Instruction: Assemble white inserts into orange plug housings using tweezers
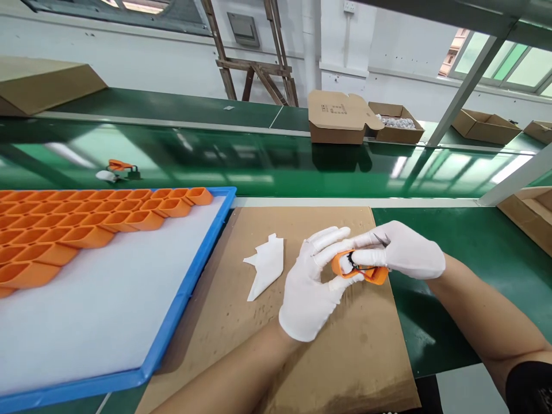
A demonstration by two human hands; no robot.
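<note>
Both my hands wear white gloves. My left hand [311, 282] grips the left end of a small orange plastic housing [376, 275], fingers along its far side and thumb on the near side. Over the housing's top, my right hand [399, 250] holds the right part, with fingertips at the opening. Inside I can see a white piece [345, 264] and dark and red wires; the rest is covered by fingers. A torn piece of white paper [268, 265] lies on the cardboard sheet [340, 351] beneath my hands.
A blue-rimmed tray [190, 287] on the left holds rows of orange housings [88, 237]. Behind it, an orange and white part [116, 169] lies on the green belt [259, 167]. Cardboard boxes [338, 118] stand on the back shelf, below a metal frame post [468, 89].
</note>
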